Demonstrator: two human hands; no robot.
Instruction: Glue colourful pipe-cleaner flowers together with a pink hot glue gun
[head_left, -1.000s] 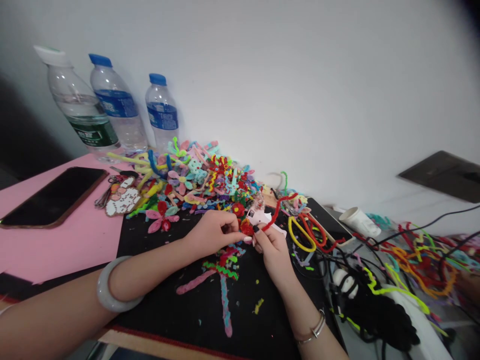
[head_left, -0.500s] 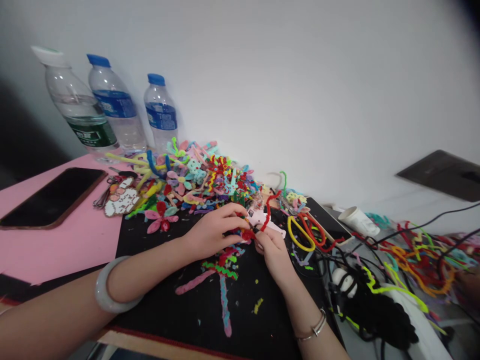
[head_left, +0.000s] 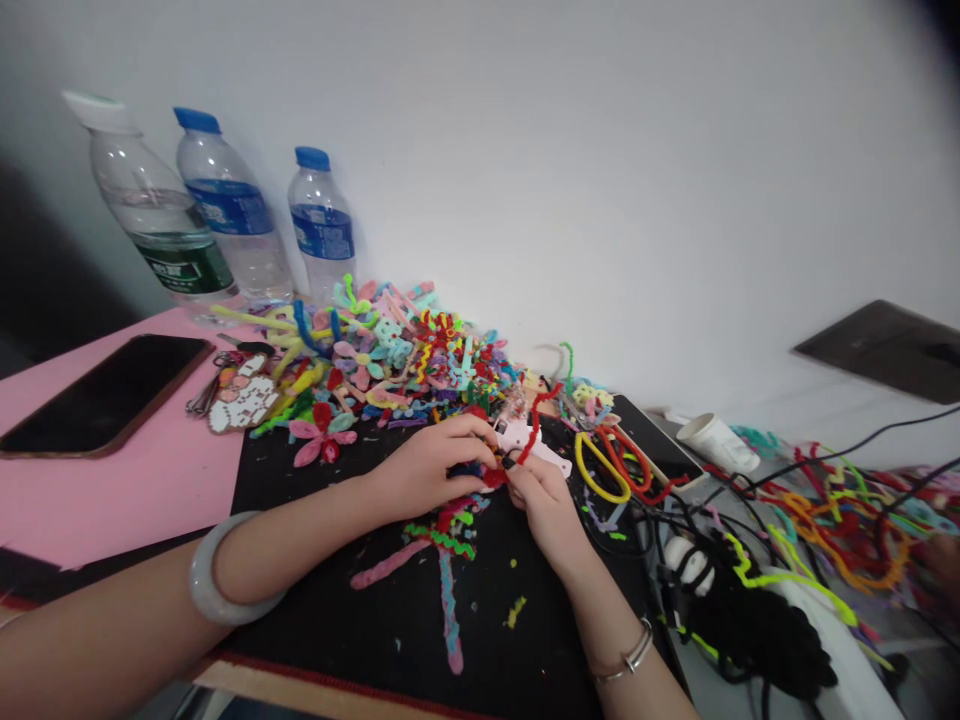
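Note:
My left hand (head_left: 439,462) is closed, thumb and fingers bent round a small multicoloured pipe cleaner piece (head_left: 469,469), mostly hidden by the fingers. A red tip of it seems to show above the knuckles. Meeting it from the right, my right hand (head_left: 545,500) pinches a red pipe cleaner (head_left: 535,420) whose free end sticks up. Just behind the fingertips lies a pale pink tool (head_left: 551,455), possibly a glue gun. Below the hands, a pipe cleaner figure (head_left: 442,540) with green, pink and blue strands rests on the black mat (head_left: 360,625).
A heap of pipe cleaner flowers (head_left: 397,350) lies against the wall, bottles (head_left: 322,235) behind it. At left are a phone (head_left: 105,395) and a keychain (head_left: 244,400). Yellow-handled scissors (head_left: 600,470), black cables (head_left: 660,520), a paper cup (head_left: 718,443) and a black bundle (head_left: 772,640) crowd the right.
My left hand has turned and dropped slightly, and a red tip now shows above its knuckles. My right fingertips have shifted a little left; the red pipe cleaner stays upright.

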